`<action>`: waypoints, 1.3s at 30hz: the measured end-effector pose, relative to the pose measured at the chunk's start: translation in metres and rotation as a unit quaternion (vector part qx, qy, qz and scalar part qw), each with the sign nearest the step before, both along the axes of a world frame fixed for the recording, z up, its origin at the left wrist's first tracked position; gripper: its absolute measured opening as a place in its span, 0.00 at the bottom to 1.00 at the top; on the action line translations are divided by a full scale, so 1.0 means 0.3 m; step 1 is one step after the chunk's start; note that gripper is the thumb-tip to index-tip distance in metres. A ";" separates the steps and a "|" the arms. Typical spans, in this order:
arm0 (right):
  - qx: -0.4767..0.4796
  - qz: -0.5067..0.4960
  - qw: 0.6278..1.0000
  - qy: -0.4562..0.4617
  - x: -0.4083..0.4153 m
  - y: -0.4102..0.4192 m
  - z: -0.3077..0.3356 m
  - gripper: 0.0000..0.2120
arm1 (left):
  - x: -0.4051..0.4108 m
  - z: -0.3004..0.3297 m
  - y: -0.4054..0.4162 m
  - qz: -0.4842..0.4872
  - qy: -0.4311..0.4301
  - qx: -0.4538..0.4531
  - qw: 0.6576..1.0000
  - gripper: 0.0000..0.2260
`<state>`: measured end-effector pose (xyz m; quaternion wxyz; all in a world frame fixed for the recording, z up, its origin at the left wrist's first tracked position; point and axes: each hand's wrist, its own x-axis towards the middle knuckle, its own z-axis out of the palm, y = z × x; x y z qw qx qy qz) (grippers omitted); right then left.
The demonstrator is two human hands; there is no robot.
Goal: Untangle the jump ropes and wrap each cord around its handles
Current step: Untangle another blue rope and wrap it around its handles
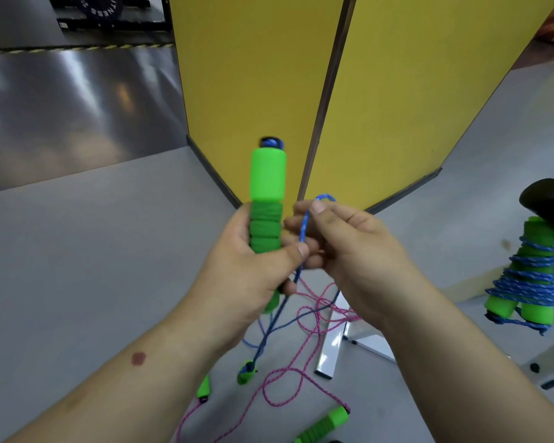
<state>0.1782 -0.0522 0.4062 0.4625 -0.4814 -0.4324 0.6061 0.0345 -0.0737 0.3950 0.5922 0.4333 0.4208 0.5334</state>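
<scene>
Ahead of me stand two tall yellow partition panels [259,91] on a smooth grey floor [77,251]. A white metal frame leg [331,340] lies below, and a black padded roller [547,196] sits at my right.

A green foam handle [267,199] stands almost upright at the centre, its blue cord [304,233] running down beside it toward 6 o'clock to a second green handle [245,372] on the floor. A pink cord [304,343] lies in loose loops there, crossing the blue one, with its green handles at 6 o'clock [325,425]. At 3 o'clock, a finished rope [530,276]: two green handles together, blue cord wound around them.
</scene>
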 end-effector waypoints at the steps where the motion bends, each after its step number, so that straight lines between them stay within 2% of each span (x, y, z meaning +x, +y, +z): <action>1: -0.039 0.041 0.998 -0.009 0.002 -0.004 0.001 0.15 | -0.013 0.004 0.013 0.029 -0.006 0.004 1.000 0.13; 3: -0.098 0.151 0.982 -0.059 0.008 -0.019 0.011 0.13 | -0.045 0.010 0.038 0.072 -0.015 0.009 0.997 0.13; 4: -0.096 0.195 0.972 -0.091 0.011 -0.026 0.014 0.10 | -0.059 0.012 0.047 0.085 -0.014 0.008 0.996 0.13; 6: -0.042 0.223 0.962 -0.152 0.013 -0.031 0.014 0.06 | -0.075 0.005 0.057 0.101 -0.001 -0.001 0.995 0.12; 8: 0.030 0.184 0.970 -0.154 0.000 -0.026 0.011 0.07 | -0.071 -0.003 0.054 0.097 0.001 -0.013 0.995 0.10; 10: 0.070 0.089 0.990 -0.079 -0.013 -0.015 0.016 0.07 | -0.053 -0.010 0.036 0.063 -0.014 -0.026 0.998 0.08; 12: 0.074 -0.006 0.997 0.010 -0.010 -0.002 0.023 0.07 | -0.028 -0.006 0.008 -0.003 -0.022 -0.033 0.999 0.08; 15: 0.056 -0.064 0.996 0.008 -0.002 0.004 0.015 0.06 | 0.001 0.003 -0.012 -0.041 -0.003 -0.026 0.999 0.10; 17: 0.015 -0.024 1.000 -0.006 -0.003 -0.002 0.009 0.07 | -0.007 0.009 0.004 0.007 -0.002 -0.021 1.000 0.11; 20: -0.095 0.141 0.984 -0.045 -0.002 -0.023 0.016 0.10 | -0.040 0.023 0.040 0.061 -0.049 -0.026 0.997 0.11; 21: -0.110 0.189 0.973 -0.075 0.001 -0.031 0.016 0.11 | -0.052 0.025 0.047 0.069 -0.060 -0.030 0.995 0.10; 23: -0.080 0.228 0.961 -0.134 0.003 -0.037 0.006 0.07 | -0.069 0.023 0.056 0.084 -0.064 -0.036 0.994 0.09; 25: -0.022 0.201 0.969 -0.145 -0.007 -0.034 0.001 0.07 | -0.072 0.017 0.059 0.086 -0.064 -0.050 0.993 0.08; 28: 0.043 0.080 0.994 -0.067 -0.021 -0.020 0.011 0.07 | -0.061 -0.008 0.050 0.053 -0.025 -0.053 0.997 0.06; 31: 0.064 -0.036 0.996 0.043 -0.021 -0.006 0.028 0.06 | -0.032 -0.016 0.017 -0.019 -0.002 -0.057 0.998 0.07; 34: 0.053 -0.064 0.996 0.028 -0.025 -0.001 0.018 0.06 | -0.020 -0.004 0.010 -0.018 0.014 -0.045 0.999 0.09; 36: 0.015 -0.001 1.000 0.002 -0.027 -0.005 0.001 0.06 | -0.033 0.011 0.026 0.031 0.000 -0.033 0.999 0.10; 39: -0.040 0.183 0.980 -0.072 -0.026 -0.030 -0.006 0.06 | -0.065 0.035 0.049 0.070 -0.085 -0.042 0.993 0.10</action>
